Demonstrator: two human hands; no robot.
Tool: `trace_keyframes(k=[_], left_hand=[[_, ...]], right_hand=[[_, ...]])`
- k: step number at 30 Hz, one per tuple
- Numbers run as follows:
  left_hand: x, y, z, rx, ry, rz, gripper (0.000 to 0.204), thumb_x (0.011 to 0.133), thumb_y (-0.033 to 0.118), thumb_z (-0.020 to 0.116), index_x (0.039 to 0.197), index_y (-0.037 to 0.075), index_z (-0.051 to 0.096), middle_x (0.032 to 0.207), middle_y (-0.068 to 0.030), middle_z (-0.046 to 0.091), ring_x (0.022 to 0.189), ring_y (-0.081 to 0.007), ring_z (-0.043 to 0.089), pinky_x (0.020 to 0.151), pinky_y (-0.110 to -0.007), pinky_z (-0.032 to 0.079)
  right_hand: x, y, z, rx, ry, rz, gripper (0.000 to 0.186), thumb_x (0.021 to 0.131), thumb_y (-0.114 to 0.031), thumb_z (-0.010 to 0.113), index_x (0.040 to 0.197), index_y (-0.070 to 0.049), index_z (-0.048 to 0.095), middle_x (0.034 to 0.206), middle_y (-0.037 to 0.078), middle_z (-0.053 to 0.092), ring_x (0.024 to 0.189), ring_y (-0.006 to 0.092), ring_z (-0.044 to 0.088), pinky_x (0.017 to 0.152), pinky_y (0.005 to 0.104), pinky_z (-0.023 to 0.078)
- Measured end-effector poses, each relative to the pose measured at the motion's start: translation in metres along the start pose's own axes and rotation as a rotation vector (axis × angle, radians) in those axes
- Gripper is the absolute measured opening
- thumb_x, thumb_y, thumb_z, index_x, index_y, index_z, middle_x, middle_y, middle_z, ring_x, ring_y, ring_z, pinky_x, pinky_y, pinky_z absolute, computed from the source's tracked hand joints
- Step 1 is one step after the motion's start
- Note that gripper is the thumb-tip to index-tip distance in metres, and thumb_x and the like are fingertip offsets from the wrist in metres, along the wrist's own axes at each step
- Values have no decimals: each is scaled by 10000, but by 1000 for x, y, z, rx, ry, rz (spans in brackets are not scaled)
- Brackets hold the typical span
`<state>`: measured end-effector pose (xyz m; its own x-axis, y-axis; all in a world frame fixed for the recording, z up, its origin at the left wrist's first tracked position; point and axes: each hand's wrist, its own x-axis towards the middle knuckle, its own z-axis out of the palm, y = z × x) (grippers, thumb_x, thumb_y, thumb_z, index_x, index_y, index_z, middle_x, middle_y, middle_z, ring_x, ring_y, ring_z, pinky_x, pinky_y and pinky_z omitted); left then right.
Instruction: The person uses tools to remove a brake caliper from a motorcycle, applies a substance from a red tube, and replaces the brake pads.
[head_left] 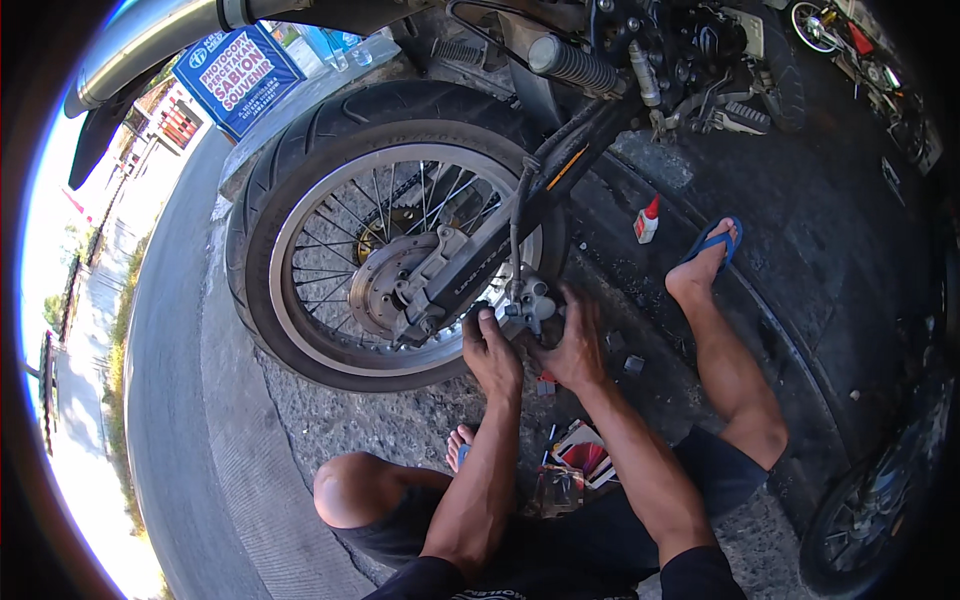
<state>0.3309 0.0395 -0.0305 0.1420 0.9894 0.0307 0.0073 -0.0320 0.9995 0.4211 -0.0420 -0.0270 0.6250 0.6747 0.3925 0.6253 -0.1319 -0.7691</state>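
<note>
Two bare hands meet at the low right edge of a motorcycle's rear wheel (pixel 300 210), and everything that matters sits within that small patch. Starting at the left, the spoked wheel stands upright on the rough concrete, its brake disc (pixel 385 285) facing the camera, with the black swingarm (pixel 500 245) crossing it on a slant that climbs from lower left to upper right. The silver brake caliper (pixel 528 302) hangs at the lower end of that slant, just right of the disc and directly above both hands. The left hand (pixel 492 355) comes up from below, fingers curled narrow, its fingertips pressed to the swingarm's end just left of the caliper; whether it pinches a small part there I cannot tell. The right hand (pixel 575 345) lies just beside it, fingers bent and touching the caliper's right and under side, cupping rather than gripping. The right hand is the nearer of the two to the caliper body, the left nearer to the axle end. Farther right, a small white glue bottle (pixel 647 222) with a red cap stands on the dark floor, well apart from the hands, and beyond it a foot in a blue sandal (pixel 712 245). Below the hands, red and white packets (pixel 583 455) lie on the ground between the knees
</note>
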Motion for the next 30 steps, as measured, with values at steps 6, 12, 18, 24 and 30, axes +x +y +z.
trace_keyframes(k=[6,12,18,24,30], left_hand=[[-8,59,25,418,-209,104,772,867,494,662,1249,-160,510,1122,-332,623,1063,-417,633,945,-424,476],[26,61,30,428,-425,37,686,849,499,702,1099,-133,609,931,-171,690,815,-225,668,723,-340,532],[28,46,26,-138,-445,-347,595,900,529,639,1069,-41,631,912,-114,689,724,-167,668,650,-295,541],[34,37,35,-575,-700,-573,526,943,556,558,1036,42,623,877,-72,686,697,-141,669,588,-277,537],[33,48,29,-765,-680,-666,573,939,577,552,1153,48,608,932,-75,697,750,-169,691,676,-323,582]], right_hand=[[17,-33,-48,-42,-241,206,936,694,-245,796,1446,40,316,1303,265,497,1243,437,454,1059,499,369],[22,-27,-69,68,-294,233,739,753,-122,720,1402,50,413,1287,243,542,1216,403,511,1043,439,409],[1,-34,-88,902,-235,412,483,864,37,596,1339,30,513,1168,101,633,973,99,580,839,245,489],[-75,106,-55,108,-203,775,171,853,-85,668,1008,-20,698,890,94,722,820,174,687,768,311,530],[-132,146,24,-261,-431,618,225,827,-162,705,1024,-53,696,963,176,705,916,342,684,819,420,535]])
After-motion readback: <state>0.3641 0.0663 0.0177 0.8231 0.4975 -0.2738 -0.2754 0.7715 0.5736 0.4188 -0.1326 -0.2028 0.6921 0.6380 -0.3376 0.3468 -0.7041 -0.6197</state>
